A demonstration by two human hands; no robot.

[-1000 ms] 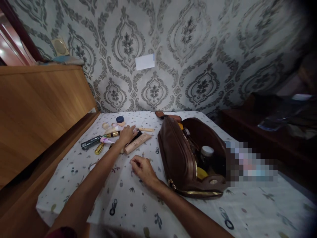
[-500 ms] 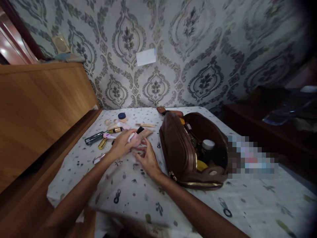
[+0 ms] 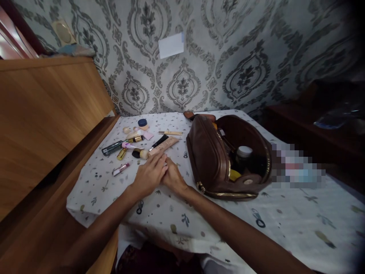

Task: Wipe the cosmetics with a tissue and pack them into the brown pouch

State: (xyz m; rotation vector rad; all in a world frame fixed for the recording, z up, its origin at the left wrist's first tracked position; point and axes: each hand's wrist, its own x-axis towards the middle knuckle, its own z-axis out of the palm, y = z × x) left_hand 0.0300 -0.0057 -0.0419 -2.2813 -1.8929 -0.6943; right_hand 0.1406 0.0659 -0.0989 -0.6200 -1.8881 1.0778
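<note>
My left hand (image 3: pixel 149 174) lies across my right hand (image 3: pixel 174 177), its fingers over the right hand's fingers. The two are pressed together on the tablecloth, and whatever is between or under them is hidden. Just beyond the fingertips are a beige squeeze tube (image 3: pixel 168 144) and a black-ended slim item (image 3: pixel 159 141). Left of the hands sits a short, fluffy makeup brush (image 3: pixel 145 153) with a dark part. Nearer me lies a small pink-and-clear tube (image 3: pixel 121 169).
An open brown leather cosmetic bag (image 3: pixel 208 160) stands at right, holding a white-capped jar (image 3: pixel 244 152). Back left are a dark tube (image 3: pixel 112 147), a gold bottle (image 3: pixel 121 154), a blue-lidded jar (image 3: pixel 142 123) and a thin stick (image 3: pixel 170 133). A wooden panel (image 3: pixel 51 110) borders the left.
My hands have come together, the left now over the right. The pink item that was in my left hand no longer shows. The view has tilted downward.
</note>
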